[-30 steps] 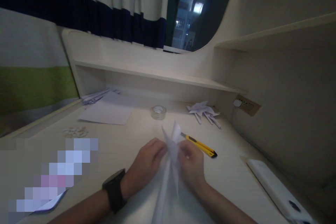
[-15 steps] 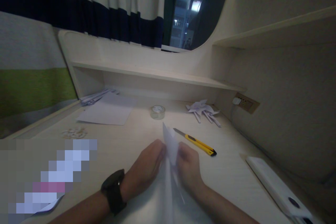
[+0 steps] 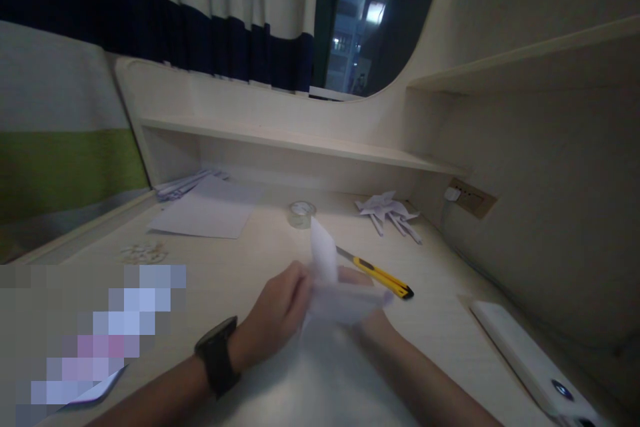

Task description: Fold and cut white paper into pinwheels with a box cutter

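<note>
A folded white paper [image 3: 327,303] with blade-like flaps is held up between my hands over the desk. My left hand [image 3: 285,303], with a dark watch on its wrist, pinches the paper's left side. On the other side my right hand [image 3: 367,320] grips the paper from behind, its fingers mostly hidden by a flap. A yellow utility knife [image 3: 383,277] with its blade out lies just beyond my right hand. Behind the paper stands a roll of clear tape [image 3: 301,215].
Folded paper pinwheels [image 3: 385,208] with paper sticks lie at the back right. White sheets [image 3: 207,210] rest at the back left, near a cluster of small pale pieces [image 3: 145,253]. A long white device [image 3: 530,353] sits at the right, below a wall socket [image 3: 470,197].
The paper has turned from nearly edge-on to showing its flaps, one now spreading right across my right hand. My right hand has shifted behind the paper.
</note>
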Motion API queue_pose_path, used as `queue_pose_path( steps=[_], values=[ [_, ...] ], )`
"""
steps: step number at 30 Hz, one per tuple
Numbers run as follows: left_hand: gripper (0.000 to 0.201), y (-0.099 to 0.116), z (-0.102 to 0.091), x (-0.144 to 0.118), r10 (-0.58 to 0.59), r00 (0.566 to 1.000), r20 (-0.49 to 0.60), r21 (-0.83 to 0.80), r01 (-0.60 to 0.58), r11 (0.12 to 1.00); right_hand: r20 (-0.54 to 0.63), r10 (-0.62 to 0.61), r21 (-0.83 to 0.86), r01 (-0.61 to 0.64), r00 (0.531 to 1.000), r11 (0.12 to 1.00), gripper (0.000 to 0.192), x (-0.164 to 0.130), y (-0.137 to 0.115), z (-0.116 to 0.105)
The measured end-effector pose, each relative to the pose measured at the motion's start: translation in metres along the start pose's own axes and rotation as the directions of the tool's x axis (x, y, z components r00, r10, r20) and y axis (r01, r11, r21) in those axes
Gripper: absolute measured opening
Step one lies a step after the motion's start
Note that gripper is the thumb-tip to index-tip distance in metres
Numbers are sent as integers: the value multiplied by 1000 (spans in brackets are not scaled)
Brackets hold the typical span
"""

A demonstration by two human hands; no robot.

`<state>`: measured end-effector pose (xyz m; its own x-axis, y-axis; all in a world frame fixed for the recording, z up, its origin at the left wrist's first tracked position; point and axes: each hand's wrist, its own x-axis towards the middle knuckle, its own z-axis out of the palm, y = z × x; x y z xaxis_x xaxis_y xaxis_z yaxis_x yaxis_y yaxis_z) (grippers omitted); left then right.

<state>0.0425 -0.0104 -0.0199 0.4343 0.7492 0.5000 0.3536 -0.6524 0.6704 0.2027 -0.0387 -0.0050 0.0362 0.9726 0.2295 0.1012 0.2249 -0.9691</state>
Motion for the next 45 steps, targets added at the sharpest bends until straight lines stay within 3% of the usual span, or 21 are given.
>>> queue_pose_path(
  steps=[5,12,18,26,32,41,43,45],
  values=[
    [25,4,1,2,-122,992,27,-201,125,972,-64,-143,-113,136,988,984,8,-2,-5,6],
    [29,9,1,-1,-148,987,58,-182,156,971,-104,-351,-299,307,931,903,16,-12,-4,11],
    [24,9,3,-1,-49,995,81,-99,57,993,-145,-305,-244,265,941,933,12,-13,4,10],
    [31,10,0,1,-108,993,37,5,108,994,-116,-144,-124,130,983,984,7,-8,4,10],
    [32,9,0,1,-94,996,15,20,93,995,-142,-70,-94,57,987,994,7,-12,5,13],
    [32,11,-8,2,-101,995,21,-48,102,994,-144,-200,-209,168,969,963,14,-9,0,11],
    [30,11,-12,4,-102,995,16,-94,103,990,-155,-267,-244,225,951,943,13,-7,0,10],
    [30,12,-15,6,-110,994,3,-157,109,982,-143,-411,-320,351,900,880,11,-6,2,7]
  ],
)
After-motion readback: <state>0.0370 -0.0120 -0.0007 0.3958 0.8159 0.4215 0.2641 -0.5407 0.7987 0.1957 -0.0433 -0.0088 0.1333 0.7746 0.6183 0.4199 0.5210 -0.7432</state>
